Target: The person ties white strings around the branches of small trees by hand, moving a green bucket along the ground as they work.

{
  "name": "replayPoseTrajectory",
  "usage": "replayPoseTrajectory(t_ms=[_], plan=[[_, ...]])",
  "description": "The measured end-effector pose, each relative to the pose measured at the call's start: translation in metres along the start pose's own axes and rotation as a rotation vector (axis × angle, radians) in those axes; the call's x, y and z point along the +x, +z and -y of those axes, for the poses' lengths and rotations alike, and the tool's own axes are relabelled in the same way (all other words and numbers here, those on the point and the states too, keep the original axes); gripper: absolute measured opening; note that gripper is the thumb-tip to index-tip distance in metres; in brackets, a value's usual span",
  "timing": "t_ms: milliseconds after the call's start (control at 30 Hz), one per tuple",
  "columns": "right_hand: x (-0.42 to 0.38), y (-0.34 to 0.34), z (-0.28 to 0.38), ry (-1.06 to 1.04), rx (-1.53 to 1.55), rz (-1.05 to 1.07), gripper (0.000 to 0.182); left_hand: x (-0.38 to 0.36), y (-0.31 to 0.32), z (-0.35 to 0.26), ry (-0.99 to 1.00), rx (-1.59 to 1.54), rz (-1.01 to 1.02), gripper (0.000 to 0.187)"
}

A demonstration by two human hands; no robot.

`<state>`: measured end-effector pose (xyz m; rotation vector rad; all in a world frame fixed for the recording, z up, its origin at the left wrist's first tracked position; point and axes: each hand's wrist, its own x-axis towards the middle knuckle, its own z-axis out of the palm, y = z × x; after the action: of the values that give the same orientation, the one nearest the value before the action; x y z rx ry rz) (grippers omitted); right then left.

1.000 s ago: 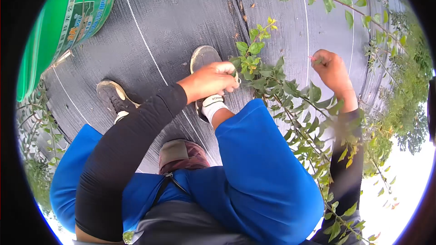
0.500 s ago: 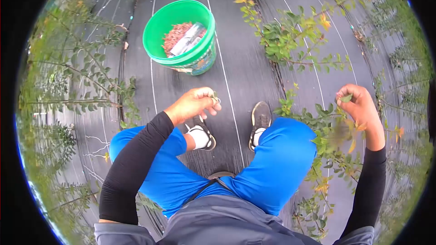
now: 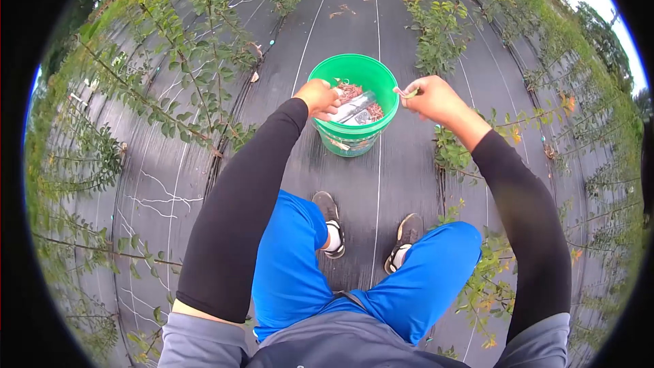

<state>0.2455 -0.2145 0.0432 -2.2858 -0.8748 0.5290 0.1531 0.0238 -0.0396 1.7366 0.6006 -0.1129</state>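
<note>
A green bucket [image 3: 351, 138] stands in front of my feet, filled with thin reddish-brown strips [image 3: 349, 90] and a silvery plastic packet [image 3: 354, 107] lying on them. My left hand [image 3: 320, 99] is over the bucket's left rim, fingers curled inward; whatever they hold is hidden. Just outside the right rim, my right hand [image 3: 436, 101] pinches a small pinkish strip [image 3: 398, 91] with a bit of green beside it. Both pieces are too small to make out fully.
Leafy shrubs [image 3: 443, 34] grow in rows on both sides, their branches [image 3: 170, 75] reaching inward. Black ground cover [image 3: 347, 184] with white lines runs between them. My shoes [image 3: 405, 238] rest behind the bucket.
Both hands have moved forward to the bucket, the right one leaving the shrub at my right knee. The view has tilted up, so the bucket appears lower and more central.
</note>
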Motion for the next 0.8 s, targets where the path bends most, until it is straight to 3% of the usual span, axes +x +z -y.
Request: replayPoseTrajectory(t_ms=[33, 67, 133, 200, 333, 467, 600, 667, 733, 767, 800], plan=[[0.033, 0.011, 0.004, 0.006, 0.011, -0.041, 0.025, 0.002, -0.003, -0.004, -0.129, 0.111, 0.002, 0.051], [0.058, 0.022, 0.006, 0.066, 0.06, -0.106, 0.028, -0.002, -0.005, -0.005, -0.122, 0.102, -0.003, 0.051], [0.078, 0.045, 0.004, 0.127, 0.114, -0.166, 0.032, -0.024, -0.007, 0.004, 0.034, 0.17, -0.164, 0.052], [0.071, 0.068, 0.001, 0.031, -0.204, -0.447, 0.037, -0.048, -0.021, 0.023, 0.051, 0.159, -0.184, 0.047], [0.024, 0.066, -0.01, 0.136, -0.227, -0.2, 0.023, -0.091, -0.054, 0.058, -0.032, 0.159, -0.177, 0.041], [-0.026, 0.055, -0.021, 0.199, -0.282, -0.258, 0.021, -0.123, -0.058, 0.087, -0.104, 0.138, -0.203, 0.037], [-0.064, 0.034, -0.027, 0.299, -0.406, -0.132, 0.022, -0.133, -0.053, 0.094, -0.165, 0.094, -0.124, 0.036], [-0.075, 0.025, -0.025, 0.343, -0.598, 0.016, 0.024, -0.12, -0.05, 0.088, -0.174, 0.109, -0.042, 0.042], [-0.075, 0.016, -0.029, 0.417, -0.588, 0.134, 0.029, -0.095, -0.041, 0.078, -0.197, -0.102, -0.033, 0.05], [-0.071, 0.016, -0.036, 0.491, -0.597, 0.214, 0.026, -0.072, -0.04, 0.083, -0.206, -0.189, 0.059, 0.069], [-0.066, 0.017, -0.048, 0.565, -0.606, 0.303, 0.023, -0.053, -0.029, 0.085, -0.225, -0.185, 0.092, 0.069]])
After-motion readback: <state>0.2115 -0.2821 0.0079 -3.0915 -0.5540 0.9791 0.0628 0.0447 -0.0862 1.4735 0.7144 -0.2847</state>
